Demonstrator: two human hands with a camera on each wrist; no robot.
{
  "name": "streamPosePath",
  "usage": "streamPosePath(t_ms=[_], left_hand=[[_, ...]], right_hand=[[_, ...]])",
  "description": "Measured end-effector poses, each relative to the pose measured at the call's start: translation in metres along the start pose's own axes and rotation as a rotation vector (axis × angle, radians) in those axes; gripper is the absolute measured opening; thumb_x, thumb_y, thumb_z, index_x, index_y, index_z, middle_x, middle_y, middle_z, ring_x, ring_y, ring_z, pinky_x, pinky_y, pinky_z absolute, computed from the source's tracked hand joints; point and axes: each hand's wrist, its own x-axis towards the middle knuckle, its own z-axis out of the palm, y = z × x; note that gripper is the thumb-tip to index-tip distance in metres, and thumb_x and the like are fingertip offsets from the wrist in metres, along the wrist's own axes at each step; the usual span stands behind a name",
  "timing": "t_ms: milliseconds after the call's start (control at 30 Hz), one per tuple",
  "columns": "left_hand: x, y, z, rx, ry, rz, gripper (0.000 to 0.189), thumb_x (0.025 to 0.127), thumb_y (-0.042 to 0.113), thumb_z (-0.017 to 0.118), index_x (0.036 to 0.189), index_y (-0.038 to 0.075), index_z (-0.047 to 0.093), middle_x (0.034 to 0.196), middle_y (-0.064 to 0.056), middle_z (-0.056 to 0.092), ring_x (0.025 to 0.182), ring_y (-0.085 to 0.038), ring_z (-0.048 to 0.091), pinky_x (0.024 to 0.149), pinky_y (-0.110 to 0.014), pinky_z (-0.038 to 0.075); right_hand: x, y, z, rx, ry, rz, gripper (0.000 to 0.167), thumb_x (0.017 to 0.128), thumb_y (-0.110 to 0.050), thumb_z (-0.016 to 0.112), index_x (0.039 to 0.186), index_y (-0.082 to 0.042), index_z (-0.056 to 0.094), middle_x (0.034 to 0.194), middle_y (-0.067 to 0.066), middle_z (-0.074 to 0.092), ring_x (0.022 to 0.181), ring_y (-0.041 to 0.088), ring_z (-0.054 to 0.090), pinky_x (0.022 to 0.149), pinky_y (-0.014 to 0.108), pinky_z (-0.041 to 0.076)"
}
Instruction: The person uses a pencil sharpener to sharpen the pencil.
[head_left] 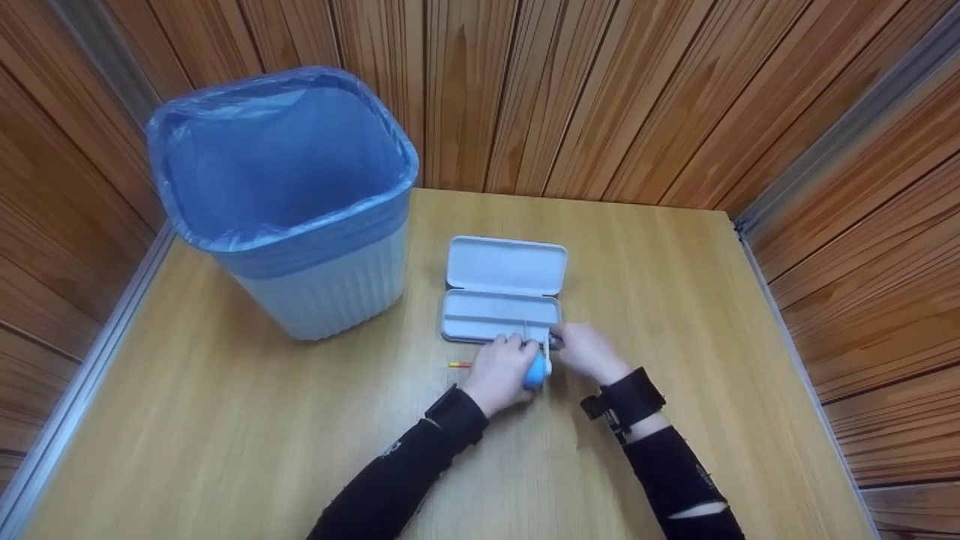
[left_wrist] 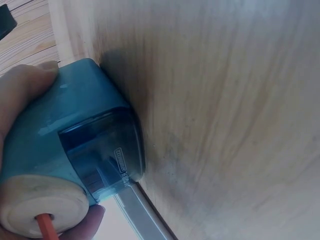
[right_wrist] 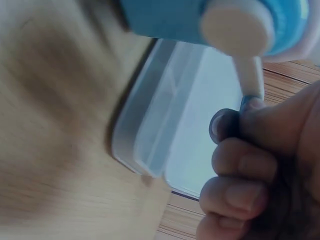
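Note:
A blue crank pencil sharpener stands on the table, and my left hand grips its body from the left. In the left wrist view the sharpener shows a dark see-through shavings drawer. An orange-red pencil sticks out of its round pale front; in the head view the pencil's yellow-tipped end points left. My right hand pinches the knob of the white crank arm between thumb and curled fingers. Just behind the sharpener lies an open pale pencil case.
A large white waste bin lined with a blue bag stands at the back left. Wood-panelled walls enclose the table at the back and sides. The pencil case has its lid folded back and dividers inside.

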Motion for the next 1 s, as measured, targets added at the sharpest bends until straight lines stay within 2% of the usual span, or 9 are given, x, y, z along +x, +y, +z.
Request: streamPosePath(t_ms=[200, 400, 500, 567, 667, 833, 1000], left_hand=[[0.0, 0.001, 0.001, 0.015, 0.006, 0.002, 0.07, 0.066, 0.047, 0.087, 0.12, 0.013, 0.059, 0.105, -0.005, 0.066, 0.088, -0.022, 0.062, 0.07, -0.033, 0.054], [-0.001, 0.001, 0.002, 0.026, 0.04, 0.006, 0.069, 0.065, 0.046, 0.088, 0.118, 0.013, 0.061, 0.103, -0.005, 0.066, 0.086, -0.023, 0.063, 0.069, -0.033, 0.055], [-0.001, 0.001, 0.002, 0.028, 0.053, 0.006, 0.067, 0.065, 0.045, 0.088, 0.118, 0.013, 0.061, 0.103, -0.005, 0.067, 0.086, -0.023, 0.063, 0.069, -0.034, 0.055], [-0.002, 0.001, 0.002, 0.019, 0.052, 0.004, 0.066, 0.065, 0.045, 0.088, 0.116, 0.013, 0.061, 0.102, -0.005, 0.067, 0.086, -0.023, 0.063, 0.068, -0.034, 0.055], [-0.002, 0.001, 0.002, 0.015, 0.047, 0.005, 0.064, 0.065, 0.045, 0.088, 0.114, 0.014, 0.062, 0.101, -0.005, 0.066, 0.085, -0.022, 0.062, 0.067, -0.034, 0.055], [-0.001, 0.0, 0.001, 0.014, 0.045, 0.001, 0.061, 0.066, 0.044, 0.088, 0.112, 0.013, 0.061, 0.1, -0.005, 0.066, 0.084, -0.022, 0.062, 0.067, -0.034, 0.054], [-0.001, 0.0, 0.0, 0.006, 0.036, -0.004, 0.063, 0.065, 0.045, 0.088, 0.113, 0.013, 0.06, 0.101, -0.005, 0.066, 0.085, -0.022, 0.062, 0.067, -0.033, 0.054]], right_hand=[[0.006, 0.004, 0.011, -0.018, -0.008, 0.003, 0.016, 0.086, -0.001, 0.057, 0.074, -0.01, 0.052, 0.069, 0.002, 0.047, 0.066, 0.02, 0.046, 0.058, 0.03, 0.035], [0.006, 0.006, 0.016, 0.0, -0.024, -0.01, 0.02, 0.084, 0.001, 0.054, 0.069, -0.011, 0.047, 0.066, 0.0, 0.04, 0.064, 0.019, 0.042, 0.057, 0.029, 0.032], [0.006, 0.008, 0.021, 0.005, -0.034, -0.001, 0.016, 0.085, -0.002, 0.055, 0.072, -0.01, 0.053, 0.068, 0.001, 0.047, 0.066, 0.019, 0.045, 0.06, 0.032, 0.037], [0.005, 0.009, 0.026, 0.01, -0.047, -0.002, 0.01, 0.085, -0.003, 0.057, 0.079, -0.009, 0.061, 0.073, 0.003, 0.056, 0.07, 0.019, 0.05, 0.065, 0.034, 0.043], [0.002, 0.011, 0.034, 0.013, -0.069, -0.024, 0.011, 0.085, -0.003, 0.059, 0.088, -0.008, 0.068, 0.081, 0.006, 0.064, 0.073, 0.02, 0.053, 0.07, 0.039, 0.049], [-0.005, 0.013, 0.042, -0.014, -0.07, -0.062, 0.011, 0.084, -0.001, 0.058, 0.084, -0.008, 0.065, 0.075, 0.006, 0.06, 0.068, 0.02, 0.05, 0.064, 0.039, 0.048], [-0.014, 0.012, 0.046, -0.03, -0.055, -0.049, 0.01, 0.088, -0.005, 0.057, 0.081, -0.007, 0.064, 0.074, 0.006, 0.06, 0.068, 0.02, 0.05, 0.066, 0.041, 0.049]])
